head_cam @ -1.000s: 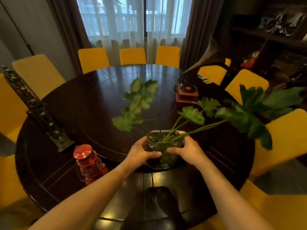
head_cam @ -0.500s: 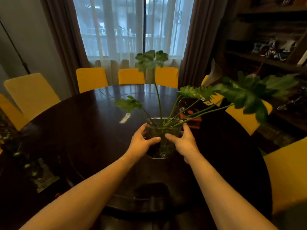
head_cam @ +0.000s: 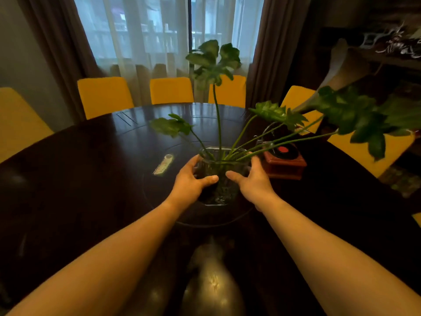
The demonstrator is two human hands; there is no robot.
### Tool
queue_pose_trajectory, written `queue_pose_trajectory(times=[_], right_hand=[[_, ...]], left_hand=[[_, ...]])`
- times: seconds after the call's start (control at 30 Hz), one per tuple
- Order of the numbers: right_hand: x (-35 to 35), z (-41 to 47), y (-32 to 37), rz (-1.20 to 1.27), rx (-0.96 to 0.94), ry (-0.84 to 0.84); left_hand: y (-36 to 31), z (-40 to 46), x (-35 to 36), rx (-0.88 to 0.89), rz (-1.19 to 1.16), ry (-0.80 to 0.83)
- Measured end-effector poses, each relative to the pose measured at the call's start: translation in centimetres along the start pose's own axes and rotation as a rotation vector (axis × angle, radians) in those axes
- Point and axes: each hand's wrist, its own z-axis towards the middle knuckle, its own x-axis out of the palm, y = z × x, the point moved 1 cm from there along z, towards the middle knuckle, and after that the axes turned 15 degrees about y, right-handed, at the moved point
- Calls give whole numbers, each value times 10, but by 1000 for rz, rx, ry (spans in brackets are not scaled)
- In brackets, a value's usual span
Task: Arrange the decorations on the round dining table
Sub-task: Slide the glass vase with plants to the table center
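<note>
A glass vase [head_cam: 219, 190] with long green leafy stems [head_cam: 268, 135] stands near the centre of the dark round table [head_cam: 79, 179]. My left hand [head_cam: 190, 181] grips its left side and my right hand [head_cam: 252, 182] grips its right side, thumbs across the front. A small red-brown gramophone model [head_cam: 284, 161] with a red-labelled record sits just right of the vase, almost touching my right hand; its horn [head_cam: 337, 71] rises behind the leaves. The vase's base is partly hidden in shadow.
A small pale remote-like object [head_cam: 163, 164] lies on the table left of the vase. Yellow chairs [head_cam: 103, 95] ring the far and right sides. Curtains and a window stand behind. A dark shelf unit [head_cam: 387, 53] is at the right.
Both hands carried the vase from the near edge toward the table's centre, next to the gramophone. The red lantern and the dark ornament at the left have dropped out of view.
</note>
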Motion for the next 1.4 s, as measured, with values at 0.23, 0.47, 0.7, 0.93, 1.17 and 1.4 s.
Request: queue_pose_trajectory(times=[0.23, 0.47, 0.7, 0.93, 1.17, 1.4], right_hand=[[17, 66, -26, -39, 32, 20], [29, 86, -59, -132, 80, 42], [26, 96, -66, -147, 48, 53], [25, 99, -70, -130, 64, 73], [26, 96, -69, -64, 97, 116], [30, 95, -69, -49, 113, 125]], left_hand=[[50, 54, -17, -27, 5, -20], [92, 66, -11, -31, -76, -34], [100, 73, -6, -13, -92, -48], [101, 71, -2, 29, -71, -45], [99, 70, 2, 9, -124, -22], [104, 70, 2, 20, -97, -11]])
